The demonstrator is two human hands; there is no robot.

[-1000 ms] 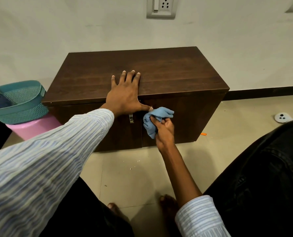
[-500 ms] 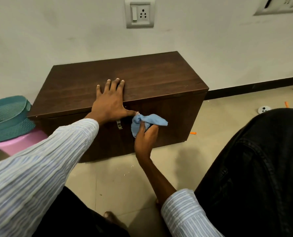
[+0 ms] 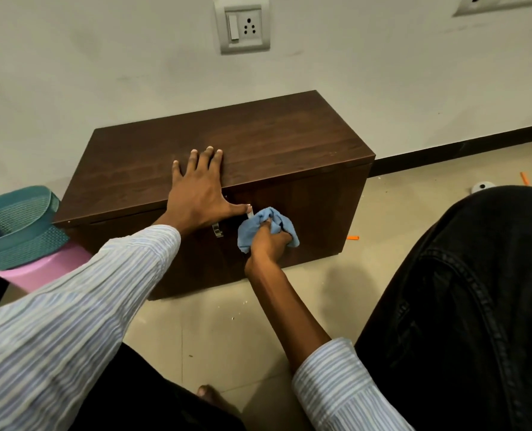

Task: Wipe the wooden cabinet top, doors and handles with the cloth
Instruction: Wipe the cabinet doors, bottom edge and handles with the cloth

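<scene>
A low dark wooden cabinet (image 3: 274,141) stands on the floor against the wall. My left hand (image 3: 197,191) lies flat on its front top edge, fingers straight, thumb reaching down over the door. My right hand (image 3: 269,242) grips a bunched blue cloth (image 3: 260,223) and presses it against the right door, just beside a metal handle (image 3: 249,211). The left door's metal handle (image 3: 217,229) shows below my left palm.
A teal mesh basket (image 3: 19,225) sits on a pink stool (image 3: 41,269) left of the cabinet. A wall socket (image 3: 242,24) is above. My dark-trousered knee (image 3: 463,306) fills the right. Small orange bits (image 3: 353,237) and a white round object (image 3: 482,186) lie on the tiled floor.
My right hand with the cloth has stayed on the right door by the handle, shifting slightly as it rubs. My left hand has not left the top edge. The camera view shifted.
</scene>
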